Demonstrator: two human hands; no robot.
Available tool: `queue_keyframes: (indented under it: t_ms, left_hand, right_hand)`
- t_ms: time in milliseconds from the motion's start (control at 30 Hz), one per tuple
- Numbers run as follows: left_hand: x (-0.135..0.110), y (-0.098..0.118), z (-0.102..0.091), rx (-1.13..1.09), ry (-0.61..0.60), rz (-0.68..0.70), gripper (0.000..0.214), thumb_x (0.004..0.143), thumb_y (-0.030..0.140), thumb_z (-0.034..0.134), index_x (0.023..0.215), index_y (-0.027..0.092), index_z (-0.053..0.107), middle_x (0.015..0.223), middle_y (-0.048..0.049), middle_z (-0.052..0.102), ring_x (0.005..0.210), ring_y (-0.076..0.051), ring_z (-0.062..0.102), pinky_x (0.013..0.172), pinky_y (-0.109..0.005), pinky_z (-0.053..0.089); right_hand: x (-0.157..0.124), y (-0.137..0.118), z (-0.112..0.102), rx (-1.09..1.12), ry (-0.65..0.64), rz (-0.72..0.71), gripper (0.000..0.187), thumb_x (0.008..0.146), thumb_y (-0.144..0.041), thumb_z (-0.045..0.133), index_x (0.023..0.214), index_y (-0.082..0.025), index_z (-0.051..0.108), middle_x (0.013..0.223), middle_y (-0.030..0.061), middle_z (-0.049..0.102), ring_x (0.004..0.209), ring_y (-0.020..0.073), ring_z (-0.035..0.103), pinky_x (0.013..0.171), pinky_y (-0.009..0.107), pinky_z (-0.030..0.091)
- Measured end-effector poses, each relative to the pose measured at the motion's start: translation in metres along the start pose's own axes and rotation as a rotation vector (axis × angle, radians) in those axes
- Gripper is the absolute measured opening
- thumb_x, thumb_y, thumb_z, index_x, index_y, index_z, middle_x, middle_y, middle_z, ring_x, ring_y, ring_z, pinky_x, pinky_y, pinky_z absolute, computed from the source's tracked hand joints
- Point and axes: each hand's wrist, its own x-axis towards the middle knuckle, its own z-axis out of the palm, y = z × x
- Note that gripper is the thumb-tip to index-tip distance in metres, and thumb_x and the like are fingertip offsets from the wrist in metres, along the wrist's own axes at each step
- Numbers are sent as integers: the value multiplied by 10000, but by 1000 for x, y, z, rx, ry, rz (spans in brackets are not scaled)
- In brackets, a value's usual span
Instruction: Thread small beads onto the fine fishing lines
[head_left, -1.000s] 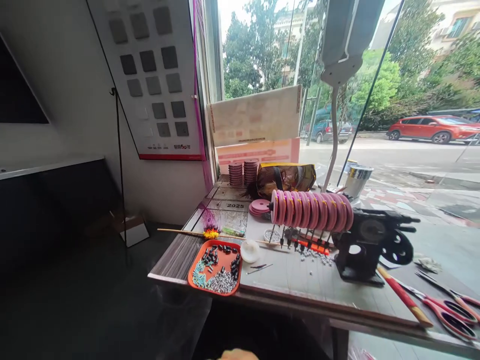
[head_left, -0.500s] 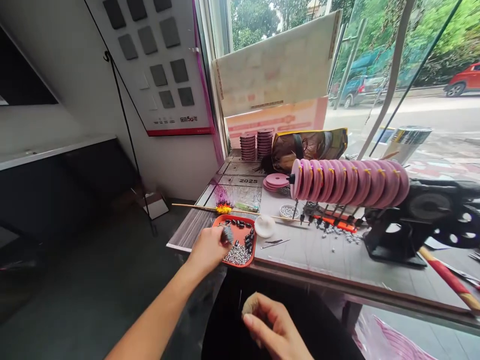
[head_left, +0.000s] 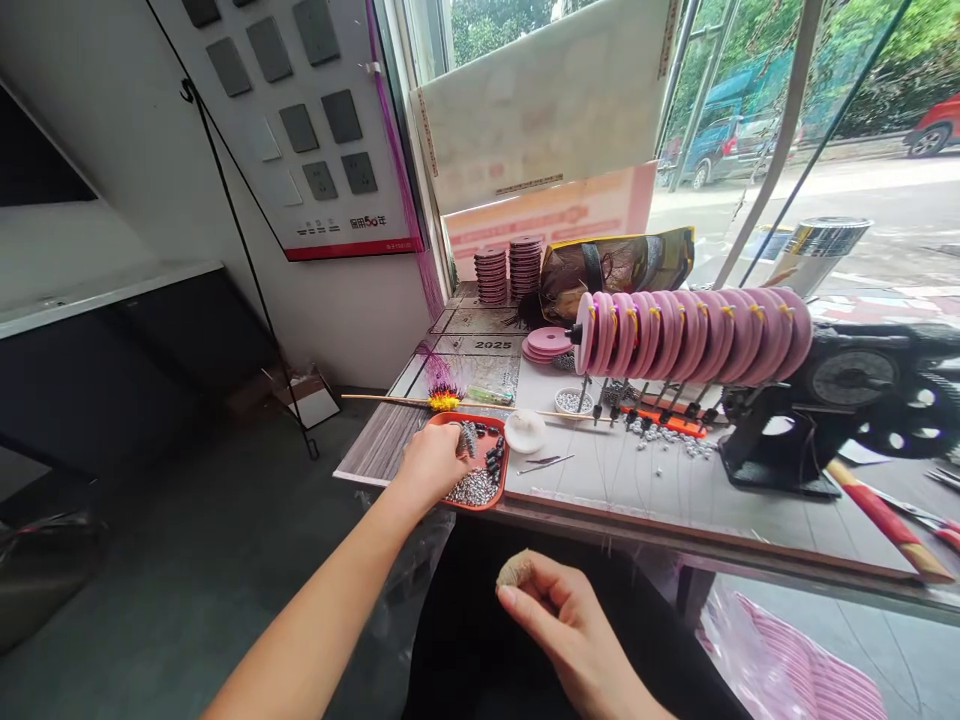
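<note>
Down at the orange tray [head_left: 481, 463], it was the left hand [head_left: 431, 462] at work, reaching in from the left, fingers curled downward, a grey covering [head_left: 468, 438] on a fingertip. Its grip was partly hidden, so whether it had hold of anything couldn't be told. And what a spread beneath: silver pellets [head_left: 472, 488] along the tray's near side, black pieces [head_left: 495, 458] up its right side!

Nearer the wearer than the tray and to its right, the right hand [head_left: 559, 605] hung in the air, loosely curled, thumb and beige-wrapped index finger [head_left: 514, 570] nearly together; anything between them was too small to tell. Just right of the tray lay a white disc [head_left: 526, 431]; just behind it, a yellow tuft [head_left: 444, 401]. Well off to the tray's right, pink spools [head_left: 694, 335] stood in a row on a black machine [head_left: 855, 380].
</note>
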Motion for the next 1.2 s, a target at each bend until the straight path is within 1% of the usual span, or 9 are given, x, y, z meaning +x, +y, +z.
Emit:
queue_keyframes:
  t_ms: [167, 300, 400, 500, 567, 633, 700, 833, 1200]
  left_hand:
    - [9, -5, 0, -268, 2, -41, 156, 513, 68, 643, 501, 198, 559, 628, -29, 620, 803, -240, 595, 727, -308, 410]
    - [-1, -6, -8, -656, -47, -54, 155, 518, 119, 661, 506, 183, 521, 554, 13, 508, 590, -144, 504, 557, -242, 387]
    - [-35, -3, -4, -1003, -148, -93, 154, 653, 313, 581, 678, 167, 540, 544, 49, 415, 391, -49, 264, 392, -191, 257]
    - [-79, 3, 16, -1281, -249, -157, 262, 694, 423, 488, 725, 163, 503, 573, 61, 370, 366, -17, 119, 340, -168, 168]
    - [-103, 8, 35, -1508, -289, -230, 251, 692, 407, 520, 736, 161, 494, 571, 74, 349, 361, -4, 103, 329, -148, 141]
    - [-120, 11, 51, -1927, -310, -397, 206, 654, 296, 620, 741, 146, 509, 557, 81, 375, 360, 12, 104, 325, -122, 131]
    - [-128, 12, 62, -2214, -298, -540, 185, 627, 191, 663, 740, 131, 529, 548, 74, 423, 352, 23, 122, 319, -103, 141]
    - [-133, 11, 68, -2330, -285, -630, 137, 644, 135, 653, 734, 118, 551, 540, 59, 469, 329, 28, 169, 303, -94, 162]
    - [-135, 10, 68, -2375, -310, -640, 149, 640, 143, 664, 741, 117, 558, 528, 66, 480, 320, 30, 169, 296, -92, 164]
  right_hand:
    - [0, -2, 3, 32, 6, 0, 351, 781, -467, 559, 629, -171, 447, 583, -54, 301, 560, 96, 247, 513, 214, 234]
    - [-1, -7, 2, 48, 60, -9, 337, 773, -457, 572, 637, -168, 465, 572, -52, 320, 550, 94, 262, 500, 205, 255]
    - [-4, -9, -1, -10, 140, -73, 306, 790, -435, 559, 660, -167, 489, 577, -43, 348, 542, 96, 284, 488, 204, 273]
    - [-9, -7, -5, -144, 173, -164, 255, 833, -382, 515, 695, -168, 521, 566, -40, 351, 507, 94, 288, 458, 210, 269]
    - [-13, -5, -6, -257, 173, -223, 224, 846, -340, 497, 708, -168, 537, 544, -48, 328, 474, 88, 263, 429, 212, 245]
    - [-16, -3, -5, -371, 185, -279, 194, 840, -298, 500, 703, -168, 545, 530, -53, 314, 456, 83, 245, 414, 210, 233]
    - [-17, -2, -5, -465, 183, -309, 179, 832, -265, 501, 686, -170, 544, 522, -54, 314, 451, 82, 253, 412, 205, 240]
    - [-17, -2, -2, -552, 158, -322, 173, 828, -235, 497, 672, -172, 539, 502, -61, 315, 435, 79, 268, 403, 194, 248]
    - [-16, -3, 0, -611, 156, -350, 183, 831, -230, 483, 667, -174, 542, 493, -57, 360, 424, 76, 293, 394, 187, 261]
